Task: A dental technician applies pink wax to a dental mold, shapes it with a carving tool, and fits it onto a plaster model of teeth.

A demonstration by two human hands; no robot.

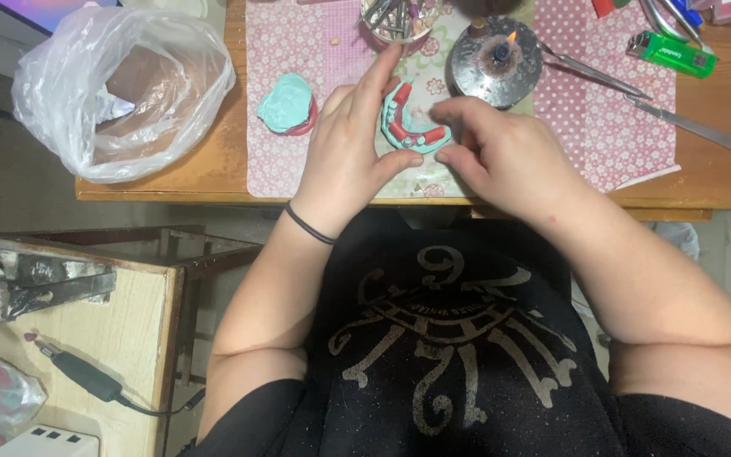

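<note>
A teal horseshoe-shaped dental model [410, 127] with red wax and small teeth on its rim lies on a pink dotted mat [298, 161]. My left hand [350, 152] cups its left side, index finger stretched up past it and thumb under its near edge. From the right, my right hand [501, 151] presses fingertips onto the model's right end. A black band circles my left wrist.
A second teal and red model [288, 103] sits to the left. A lit metal spirit burner [497, 59], a tin of tools [395, 19], long metal instruments [636, 89] and a green lighter [672, 53] lie behind. A plastic bag [120, 85] fills the table's left end.
</note>
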